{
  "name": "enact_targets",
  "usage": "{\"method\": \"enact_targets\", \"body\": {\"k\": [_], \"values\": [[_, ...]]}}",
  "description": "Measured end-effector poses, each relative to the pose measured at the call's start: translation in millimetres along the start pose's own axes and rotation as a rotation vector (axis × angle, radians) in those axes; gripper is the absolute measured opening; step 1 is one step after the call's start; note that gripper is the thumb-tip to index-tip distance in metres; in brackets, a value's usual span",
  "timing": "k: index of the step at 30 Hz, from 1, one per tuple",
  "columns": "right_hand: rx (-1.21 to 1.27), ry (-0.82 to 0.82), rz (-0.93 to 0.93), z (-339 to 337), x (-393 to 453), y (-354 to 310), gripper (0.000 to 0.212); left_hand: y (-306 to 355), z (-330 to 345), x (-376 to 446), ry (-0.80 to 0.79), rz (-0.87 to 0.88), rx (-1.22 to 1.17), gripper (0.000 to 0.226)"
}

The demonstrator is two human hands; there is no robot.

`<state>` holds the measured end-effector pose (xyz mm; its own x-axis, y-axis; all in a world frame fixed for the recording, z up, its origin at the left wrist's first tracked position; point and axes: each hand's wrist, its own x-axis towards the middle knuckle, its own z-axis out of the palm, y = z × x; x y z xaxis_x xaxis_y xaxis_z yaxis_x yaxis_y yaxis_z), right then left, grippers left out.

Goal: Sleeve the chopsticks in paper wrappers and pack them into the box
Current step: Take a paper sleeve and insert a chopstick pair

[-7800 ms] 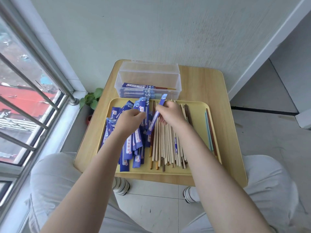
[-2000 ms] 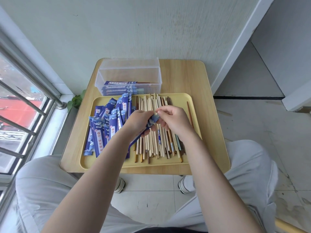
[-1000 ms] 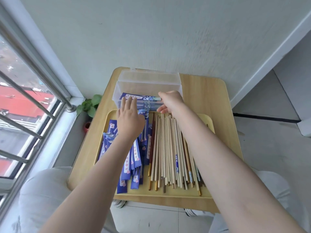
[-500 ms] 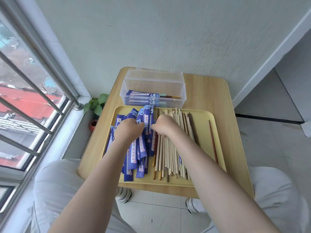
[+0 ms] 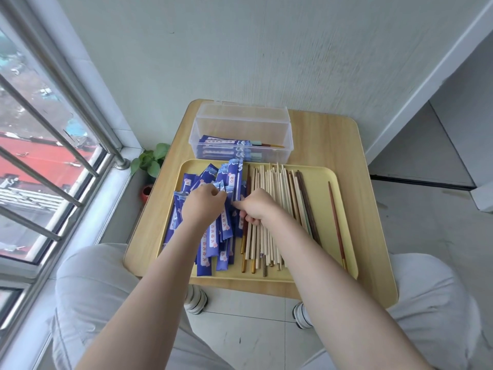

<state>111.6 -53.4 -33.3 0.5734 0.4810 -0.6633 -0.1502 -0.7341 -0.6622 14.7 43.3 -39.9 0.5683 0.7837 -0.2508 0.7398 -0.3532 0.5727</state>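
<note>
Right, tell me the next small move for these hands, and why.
Probably lift one blue paper wrapper clear of the wrapper pile. The left hand already pinches its top end, while the right hand rests curled at the near edge of the bare chopsticks on the yellow tray, apparently about to take a pair to sleeve. The clear box holds only a few sleeved pairs.
</note>
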Motion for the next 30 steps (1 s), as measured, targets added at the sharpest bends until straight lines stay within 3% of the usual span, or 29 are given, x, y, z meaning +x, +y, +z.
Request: {"method": "enact_targets", "body": {"k": [5,10,14,17,20,27,30], "values": [[0.005,0.074,-0.064,-10,-12,7,0.012,1,-1,-4,0.006,0.012,-0.013,0.024],[0.016,0.033,-0.244,-30,-34,19,0.026,15,2,-11,0.077,0.068,-0.243,0.027],[0.05,-0.024,-0.302,-30,-40,24,0.026,32,10,-15,-0.074,0.125,-0.424,0.026],[0.016,-0.057,-0.321,-24,-39,24,0.028,33,15,-15,-0.12,0.074,-0.428,0.045],[0.039,-0.088,-0.333,-20,-37,23,0.028,30,13,-15,-0.03,0.036,-0.38,0.052],[0.16,0.002,-0.306,-18,-32,26,0.016,20,0,-12,0.135,-0.103,-0.393,0.035],[0.218,0.043,-0.29,-19,-32,31,0.016,16,-5,-14,0.153,-0.107,-0.288,0.033]]}}
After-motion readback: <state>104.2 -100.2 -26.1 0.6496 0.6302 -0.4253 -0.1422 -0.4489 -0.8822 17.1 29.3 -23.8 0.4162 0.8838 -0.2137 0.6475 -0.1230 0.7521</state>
